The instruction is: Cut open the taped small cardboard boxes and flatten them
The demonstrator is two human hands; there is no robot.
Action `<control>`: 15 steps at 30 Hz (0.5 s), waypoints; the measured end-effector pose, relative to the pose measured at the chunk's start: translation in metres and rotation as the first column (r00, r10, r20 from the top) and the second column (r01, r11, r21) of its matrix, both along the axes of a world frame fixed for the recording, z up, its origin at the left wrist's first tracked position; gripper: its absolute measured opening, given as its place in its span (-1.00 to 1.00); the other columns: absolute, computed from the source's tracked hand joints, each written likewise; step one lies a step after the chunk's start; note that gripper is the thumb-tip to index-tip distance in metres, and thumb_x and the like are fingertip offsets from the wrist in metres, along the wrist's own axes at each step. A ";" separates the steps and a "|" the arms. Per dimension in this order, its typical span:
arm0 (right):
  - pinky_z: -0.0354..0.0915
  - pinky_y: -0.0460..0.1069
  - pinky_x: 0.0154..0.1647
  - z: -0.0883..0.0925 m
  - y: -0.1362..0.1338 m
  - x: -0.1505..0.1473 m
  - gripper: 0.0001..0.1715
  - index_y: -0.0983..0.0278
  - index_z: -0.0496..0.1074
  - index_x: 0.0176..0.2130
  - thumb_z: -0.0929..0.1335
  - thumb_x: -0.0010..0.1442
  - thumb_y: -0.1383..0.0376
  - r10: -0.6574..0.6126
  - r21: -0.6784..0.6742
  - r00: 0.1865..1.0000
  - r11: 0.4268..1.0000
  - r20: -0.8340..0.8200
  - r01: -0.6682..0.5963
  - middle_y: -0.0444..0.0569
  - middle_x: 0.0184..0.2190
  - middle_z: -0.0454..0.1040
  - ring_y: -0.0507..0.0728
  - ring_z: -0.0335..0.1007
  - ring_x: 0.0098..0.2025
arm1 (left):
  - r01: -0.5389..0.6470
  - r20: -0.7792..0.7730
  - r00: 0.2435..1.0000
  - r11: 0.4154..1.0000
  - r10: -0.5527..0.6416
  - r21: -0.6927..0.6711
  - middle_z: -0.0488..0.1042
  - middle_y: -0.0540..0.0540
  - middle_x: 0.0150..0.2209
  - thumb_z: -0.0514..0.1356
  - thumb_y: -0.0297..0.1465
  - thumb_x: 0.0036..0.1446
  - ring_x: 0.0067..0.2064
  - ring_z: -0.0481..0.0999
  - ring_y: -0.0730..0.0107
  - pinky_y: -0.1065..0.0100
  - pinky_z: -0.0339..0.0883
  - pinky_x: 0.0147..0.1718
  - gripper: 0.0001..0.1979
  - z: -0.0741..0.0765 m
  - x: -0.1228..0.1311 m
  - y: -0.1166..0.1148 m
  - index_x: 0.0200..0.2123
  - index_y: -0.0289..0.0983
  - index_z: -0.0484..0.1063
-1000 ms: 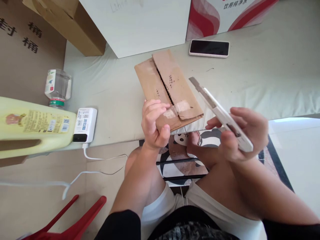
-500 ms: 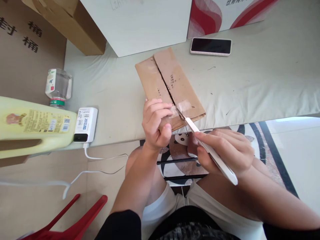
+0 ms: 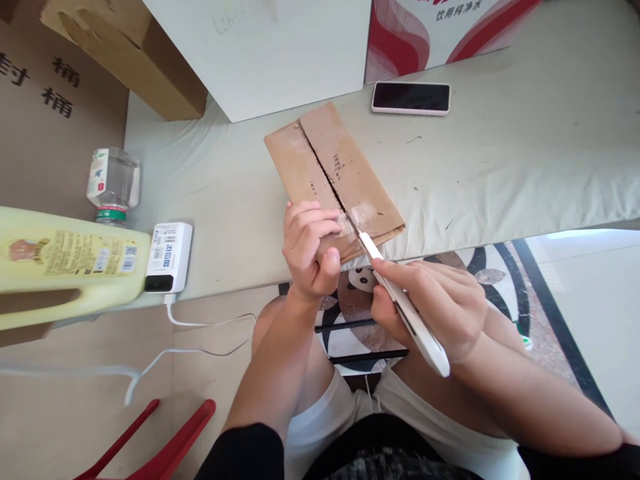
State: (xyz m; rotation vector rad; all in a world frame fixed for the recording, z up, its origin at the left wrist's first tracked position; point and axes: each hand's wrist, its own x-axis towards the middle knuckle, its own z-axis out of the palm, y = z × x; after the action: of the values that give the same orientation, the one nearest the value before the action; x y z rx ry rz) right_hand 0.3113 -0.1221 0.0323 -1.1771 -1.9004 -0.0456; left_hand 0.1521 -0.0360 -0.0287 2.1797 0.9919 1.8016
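Observation:
A flattened brown cardboard piece (image 3: 345,160) lies at a slant on the cloth-covered surface, with a dark slit running along it and clear tape near its lower edge. My left hand (image 3: 311,250) grips its lower left edge, fingers on top and the thumb toward me. In my right hand (image 3: 435,300) is a white utility knife (image 3: 410,313), index finger along its handle. The knife's blade reaches into the near end of the slit by the tape, close to my left fingertips.
A phone (image 3: 411,98) lies behind the cardboard, before a white box (image 3: 285,53) and a red-and-white box (image 3: 400,40). At left are a plastic bottle (image 3: 114,180), a yellow jug (image 3: 75,260) and a white power bank (image 3: 170,257) with a cable. A red chair (image 3: 175,440) stands below.
The knife and my right hand have shifted slightly left, and the blade sits further along the slit line. My left hand keeps its grip. The whole view has moved a little.

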 end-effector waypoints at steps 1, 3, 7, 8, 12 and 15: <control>0.32 -0.07 -0.54 0.000 0.001 0.000 -0.79 0.30 0.43 -0.09 0.37 0.24 0.44 0.004 0.007 1.000 1.000 -0.009 -0.004 -0.17 -0.57 0.49 0.00 0.41 -0.58 | -0.001 -0.001 1.000 1.000 0.001 -0.001 0.61 -0.10 -0.24 0.02 -0.22 0.28 -0.06 0.54 0.10 -0.09 0.36 0.09 -0.75 0.000 0.000 0.000 -0.28 -0.17 0.45; 0.33 -0.09 -0.52 0.000 0.001 0.001 -0.82 0.31 0.43 -0.11 0.36 0.25 0.44 0.011 0.028 1.000 1.000 -0.029 -0.010 -0.16 -0.57 0.48 -0.02 0.39 -0.58 | -0.003 -0.005 1.000 1.000 0.003 -0.004 0.61 -0.10 -0.23 0.03 -0.24 0.28 -0.06 0.54 0.11 -0.10 0.36 0.09 -0.77 0.000 -0.001 0.000 -0.27 -0.17 0.44; 0.34 -0.12 -0.49 0.002 0.000 0.004 -0.82 0.30 0.45 -0.13 0.35 0.25 0.46 -0.005 0.118 0.994 0.993 -0.113 0.018 -0.20 -0.59 0.40 -0.05 0.32 -0.57 | -0.002 -0.005 1.000 1.000 0.002 0.005 0.61 -0.10 -0.23 0.05 -0.28 0.25 -0.10 0.56 0.12 -0.11 0.37 0.07 -0.81 -0.001 -0.001 0.000 -0.26 -0.18 0.44; 0.35 -0.12 -0.48 0.002 -0.001 0.005 -0.80 0.29 0.45 -0.11 0.36 0.24 0.46 -0.007 0.095 0.995 0.995 -0.100 0.016 -0.20 -0.58 0.41 -0.05 0.33 -0.56 | -0.001 -0.002 1.000 1.000 0.001 0.007 0.61 -0.10 -0.24 0.05 -0.28 0.25 -0.11 0.56 0.12 -0.11 0.37 0.06 -0.81 -0.001 -0.001 0.000 -0.26 -0.18 0.44; 0.35 -0.09 -0.50 -0.001 0.001 0.006 -0.77 0.30 0.42 -0.08 0.38 0.24 0.44 0.028 0.014 1.000 1.000 -0.012 -0.028 -0.19 -0.56 0.45 -0.02 0.37 -0.56 | -0.002 0.001 1.000 1.000 0.002 0.001 0.61 -0.10 -0.23 0.05 -0.30 0.24 -0.11 0.55 0.13 -0.10 0.37 0.07 -0.82 0.000 0.000 0.000 -0.27 -0.18 0.44; 0.30 -0.09 -0.54 -0.005 0.004 0.004 -0.83 0.31 0.43 -0.12 0.36 0.25 0.44 0.012 0.058 1.000 0.998 -0.014 -0.011 -0.20 -0.59 0.42 -0.03 0.33 -0.59 | -0.001 -0.001 1.000 1.000 0.001 0.004 0.61 -0.09 -0.23 0.05 -0.29 0.24 -0.12 0.55 0.14 -0.08 0.38 0.06 -0.82 0.000 0.000 0.000 -0.27 -0.18 0.44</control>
State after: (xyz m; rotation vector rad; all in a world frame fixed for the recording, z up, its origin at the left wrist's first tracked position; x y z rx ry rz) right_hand 0.3154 -0.1184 0.0271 -1.1250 -1.8811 -0.0849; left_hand 0.1518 -0.0361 -0.0287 2.1825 0.9903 1.8047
